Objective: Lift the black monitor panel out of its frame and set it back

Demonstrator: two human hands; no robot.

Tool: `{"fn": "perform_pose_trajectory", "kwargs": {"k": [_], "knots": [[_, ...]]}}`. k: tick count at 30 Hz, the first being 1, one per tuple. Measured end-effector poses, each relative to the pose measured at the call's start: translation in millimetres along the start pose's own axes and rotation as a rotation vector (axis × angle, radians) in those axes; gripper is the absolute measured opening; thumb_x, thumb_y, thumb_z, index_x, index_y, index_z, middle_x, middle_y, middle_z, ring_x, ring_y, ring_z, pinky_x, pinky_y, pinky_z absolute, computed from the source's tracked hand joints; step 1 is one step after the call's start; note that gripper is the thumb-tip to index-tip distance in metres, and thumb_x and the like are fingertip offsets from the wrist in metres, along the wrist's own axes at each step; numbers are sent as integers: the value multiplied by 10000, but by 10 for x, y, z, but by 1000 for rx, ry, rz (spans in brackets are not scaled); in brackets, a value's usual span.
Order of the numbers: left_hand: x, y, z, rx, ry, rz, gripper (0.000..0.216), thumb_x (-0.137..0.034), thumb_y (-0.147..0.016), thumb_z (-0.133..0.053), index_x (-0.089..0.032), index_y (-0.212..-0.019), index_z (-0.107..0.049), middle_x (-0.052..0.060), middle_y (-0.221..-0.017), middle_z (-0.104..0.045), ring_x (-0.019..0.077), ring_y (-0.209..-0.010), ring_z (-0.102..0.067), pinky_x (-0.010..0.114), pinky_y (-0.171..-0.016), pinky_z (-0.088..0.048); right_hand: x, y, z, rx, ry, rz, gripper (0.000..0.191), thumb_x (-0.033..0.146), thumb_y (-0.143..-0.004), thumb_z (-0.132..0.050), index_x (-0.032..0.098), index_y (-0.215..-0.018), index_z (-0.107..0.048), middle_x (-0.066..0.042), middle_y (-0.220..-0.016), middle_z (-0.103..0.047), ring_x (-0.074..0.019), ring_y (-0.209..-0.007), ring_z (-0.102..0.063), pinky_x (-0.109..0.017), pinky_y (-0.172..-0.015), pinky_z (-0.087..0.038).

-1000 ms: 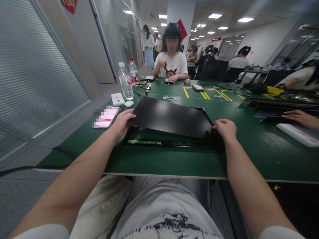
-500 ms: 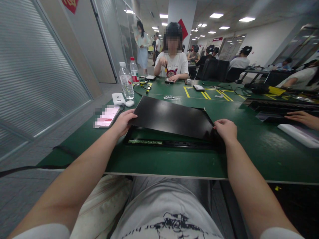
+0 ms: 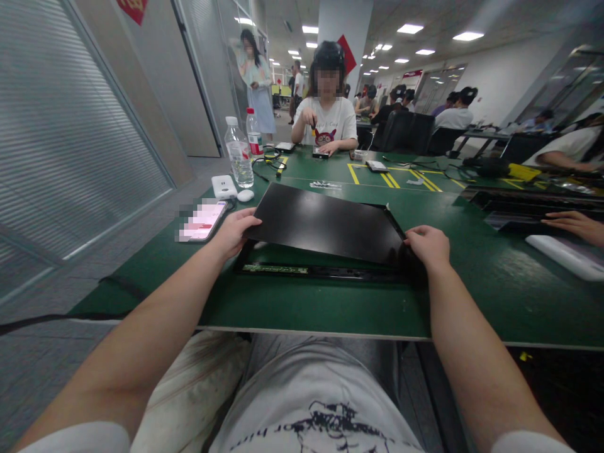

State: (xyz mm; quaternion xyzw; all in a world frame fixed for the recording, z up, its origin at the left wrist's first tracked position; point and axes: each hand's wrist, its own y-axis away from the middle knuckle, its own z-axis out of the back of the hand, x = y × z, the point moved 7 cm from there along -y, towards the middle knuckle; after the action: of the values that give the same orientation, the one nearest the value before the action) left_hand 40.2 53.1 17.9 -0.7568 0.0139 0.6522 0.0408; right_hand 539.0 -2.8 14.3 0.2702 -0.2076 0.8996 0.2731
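A flat black panel [image 3: 325,221] is tilted up at its near edge over a black frame [image 3: 321,272] that lies on the green table [image 3: 302,308]. My left hand [image 3: 234,231] grips the panel's near left corner, fingers curled round the edge. At the near right corner my right hand [image 3: 428,246] is closed on the panel. A strip with green circuit parts shows inside the frame under the raised edge.
A phone [image 3: 202,221], a white box [image 3: 224,187], a white mouse [image 3: 245,195] and two water bottles [image 3: 238,153] sit at the left. A seated person [image 3: 324,113] works across the table. Another person's hand [image 3: 573,223] rests at the right by a white slab [image 3: 564,255].
My hands and the panel have barely moved. A standing person in the background has walked nearer along the left corridor.
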Motion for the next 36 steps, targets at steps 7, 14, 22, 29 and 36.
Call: {"fn": "perform_pose_trajectory", "kwargs": {"k": [7,14,22,29,36], "knots": [[16,4,-25,26,54,19,436,-182,-611,-841,-135,-1043,-811,81,-885,-820,214,-704,-740,290,-635,-592,-2,13,4,14,-23,-21,186,270,-720,-639,222,-828,-782,-84,-779,-764,-291,-880,-708,-392,-836,-525],[29,6,-22,52,39,37,459,-173,-653,-843,-159,-1110,-804,83,-948,-832,259,-813,-782,331,-705,-631,-16,-2,0,6,-41,-14,179,281,-701,-640,224,-801,-778,-89,-754,-757,-290,-837,-702,-401,-824,-535],[38,16,-9,55,21,61,520,-170,-654,-849,-154,-1170,-784,85,-960,-827,262,-800,-781,322,-664,-625,29,12,7,1,-7,26,190,293,-708,-647,234,-805,-799,-84,-748,-755,-292,-829,-703,-400,-809,-541],[56,16,-6,52,5,77,562,-166,-621,-867,-148,-1176,-778,86,-934,-826,255,-765,-766,325,-653,-623,112,62,14,6,100,79,249,296,-721,-653,245,-869,-847,-99,-847,-780,-302,-856,-710,-398,-798,-539],[70,-3,31,14,9,75,579,-158,-590,-871,-129,-1158,-761,92,-940,-817,250,-786,-763,333,-697,-612,133,75,9,7,122,94,226,298,-740,-661,256,-857,-849,-90,-842,-778,-296,-848,-713,-386,-789,-537]]}}
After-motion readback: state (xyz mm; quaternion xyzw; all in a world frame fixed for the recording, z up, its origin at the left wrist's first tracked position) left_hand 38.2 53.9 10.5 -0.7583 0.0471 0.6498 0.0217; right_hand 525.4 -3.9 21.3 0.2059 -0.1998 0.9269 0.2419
